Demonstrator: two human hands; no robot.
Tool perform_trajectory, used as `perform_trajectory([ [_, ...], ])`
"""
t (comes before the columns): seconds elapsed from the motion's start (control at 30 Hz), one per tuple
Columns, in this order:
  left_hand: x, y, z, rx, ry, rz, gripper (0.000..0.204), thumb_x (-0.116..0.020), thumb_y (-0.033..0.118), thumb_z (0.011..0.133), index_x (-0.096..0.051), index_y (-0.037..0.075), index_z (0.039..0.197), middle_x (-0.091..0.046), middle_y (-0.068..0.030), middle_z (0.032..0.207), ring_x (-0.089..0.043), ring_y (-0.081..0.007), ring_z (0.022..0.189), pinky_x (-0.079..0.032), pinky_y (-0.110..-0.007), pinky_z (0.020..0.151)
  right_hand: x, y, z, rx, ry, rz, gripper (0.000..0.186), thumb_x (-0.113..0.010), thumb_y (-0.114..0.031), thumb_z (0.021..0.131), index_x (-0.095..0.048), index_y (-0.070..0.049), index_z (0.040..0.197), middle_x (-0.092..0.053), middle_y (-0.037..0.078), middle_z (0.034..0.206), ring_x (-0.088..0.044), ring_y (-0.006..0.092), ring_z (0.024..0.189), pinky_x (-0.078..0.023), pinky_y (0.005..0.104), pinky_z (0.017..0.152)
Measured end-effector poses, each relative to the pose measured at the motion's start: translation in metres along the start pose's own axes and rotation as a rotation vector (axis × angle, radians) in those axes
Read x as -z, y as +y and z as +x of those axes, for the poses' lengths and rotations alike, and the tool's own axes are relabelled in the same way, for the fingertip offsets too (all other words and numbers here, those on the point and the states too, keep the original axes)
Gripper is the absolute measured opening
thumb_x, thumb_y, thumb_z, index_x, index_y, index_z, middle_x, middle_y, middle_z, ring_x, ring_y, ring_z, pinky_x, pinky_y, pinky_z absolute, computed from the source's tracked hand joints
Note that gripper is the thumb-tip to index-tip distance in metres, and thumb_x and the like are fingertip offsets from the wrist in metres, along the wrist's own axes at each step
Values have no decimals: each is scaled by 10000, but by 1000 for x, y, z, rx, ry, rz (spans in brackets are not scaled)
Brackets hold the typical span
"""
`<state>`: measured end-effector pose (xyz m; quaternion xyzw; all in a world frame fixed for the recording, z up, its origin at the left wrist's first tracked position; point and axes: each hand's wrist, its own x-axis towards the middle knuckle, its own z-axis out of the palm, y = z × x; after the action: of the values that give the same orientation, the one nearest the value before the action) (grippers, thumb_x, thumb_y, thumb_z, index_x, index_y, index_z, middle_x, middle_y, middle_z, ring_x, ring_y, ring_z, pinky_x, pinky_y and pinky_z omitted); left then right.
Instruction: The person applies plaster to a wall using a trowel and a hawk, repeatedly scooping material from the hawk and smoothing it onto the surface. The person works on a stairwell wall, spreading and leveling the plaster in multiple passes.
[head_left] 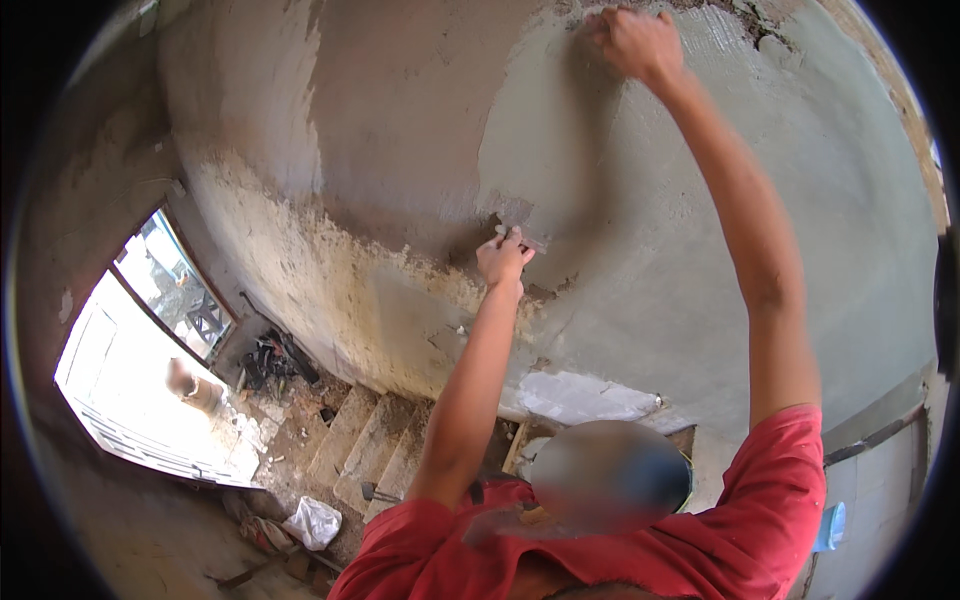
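My left hand (505, 258) grips a small flat scraper (532, 242) against the plastered wall (690, 280), beside a rough wet patch at mid height. My right hand (635, 45) is raised high at the top edge of the smooth grey plaster, its fingers curled at the surface; what they hold, if anything, I cannot make out. Around both hands the wall is mottled brown and grey, with flaking paint lower down.
Concrete steps (370, 450) descend below, with dark tools (272, 360) and a white sack (312, 520) nearby. A bright doorway (130, 370) with a blurred person (195, 390) is at the left, a blue container (828, 527) at the lower right. A blurred round shape sits below my arms.
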<state>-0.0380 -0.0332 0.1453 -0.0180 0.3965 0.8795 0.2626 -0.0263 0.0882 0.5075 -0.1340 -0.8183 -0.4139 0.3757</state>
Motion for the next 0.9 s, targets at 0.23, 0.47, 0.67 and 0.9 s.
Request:
perform_trajectory([
  [0.23,16,4,2,22,-104,-21,298,-625,128,1031,-588,-112,1203,-640,-183,1165,-682,-265,1059,-626,-413,934,72,78,62,-89,176,35,287,-663,-353,860,-760,-91,926,-749,201,927,-721,389,915,-547,520,838],
  [0.47,11,-7,-11,21,-67,-6,249,-637,121,1021,-633,-103,1128,-653,-165,1105,-685,-235,994,-646,-387,883,90,38,-19,-63,166,128,217,-625,-308,976,-715,-184,1129,-734,52,994,-713,278,903,-479,463,879],
  [0.67,-14,-33,-20,54,-58,-8,279,-644,104,1013,-629,-149,1128,-644,-201,1166,-690,-239,962,-673,-391,839,-2,-86,-215,409,-127,127,152,-620,-162,854,-663,-117,993,-664,57,894,-674,213,890,-435,397,853],
  [0.9,-26,-32,-18,17,-30,-26,274,-634,114,1023,-631,-150,1097,-644,-210,1160,-692,-243,963,-672,-375,852,-24,-12,-143,236,-20,61,166,-620,-236,948,-690,-142,1066,-698,60,996,-688,244,934,-447,412,892],
])
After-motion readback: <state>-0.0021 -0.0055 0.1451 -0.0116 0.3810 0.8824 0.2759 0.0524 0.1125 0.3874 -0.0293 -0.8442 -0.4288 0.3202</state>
